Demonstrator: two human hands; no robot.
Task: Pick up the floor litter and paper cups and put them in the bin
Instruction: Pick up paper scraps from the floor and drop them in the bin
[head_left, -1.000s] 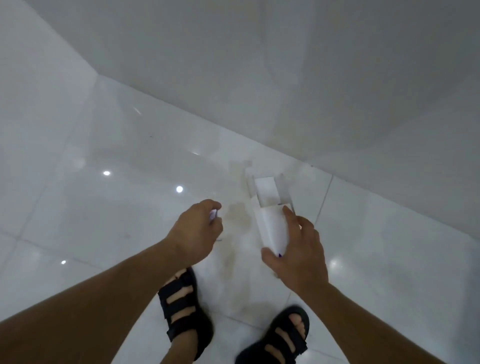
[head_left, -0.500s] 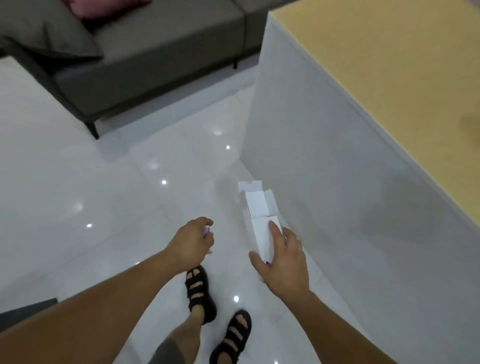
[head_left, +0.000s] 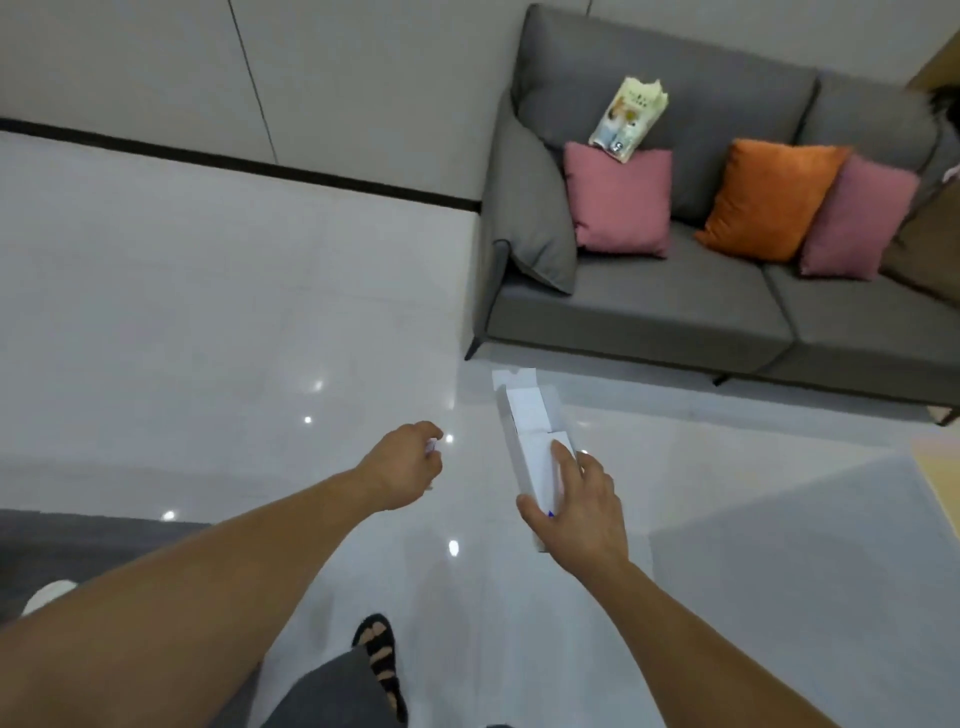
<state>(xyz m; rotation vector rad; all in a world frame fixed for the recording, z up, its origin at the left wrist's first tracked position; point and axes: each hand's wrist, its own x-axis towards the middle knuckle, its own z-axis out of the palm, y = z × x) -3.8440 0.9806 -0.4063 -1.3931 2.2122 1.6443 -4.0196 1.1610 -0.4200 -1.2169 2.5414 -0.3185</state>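
My right hand (head_left: 576, 512) grips a white opened cardboard box (head_left: 530, 431) with its end flaps sticking out, held out over the floor. My left hand (head_left: 402, 467) is curled round a small white scrap of paper (head_left: 431, 447), of which only a corner shows between the fingers. Both arms reach forward at waist height. No bin and no paper cups are in view.
A grey sofa (head_left: 675, 301) stands ahead on the right with pink (head_left: 618, 200) and orange (head_left: 769, 200) cushions and a printed packet (head_left: 628, 119) on top of one. Glossy white floor tiles (head_left: 208, 338) spread to the left. My sandalled foot (head_left: 382, 660) is below.
The view has swung away from the white cabinet side toward the sofa and open floor. Both hands keep the same hold on the box and the scrap.
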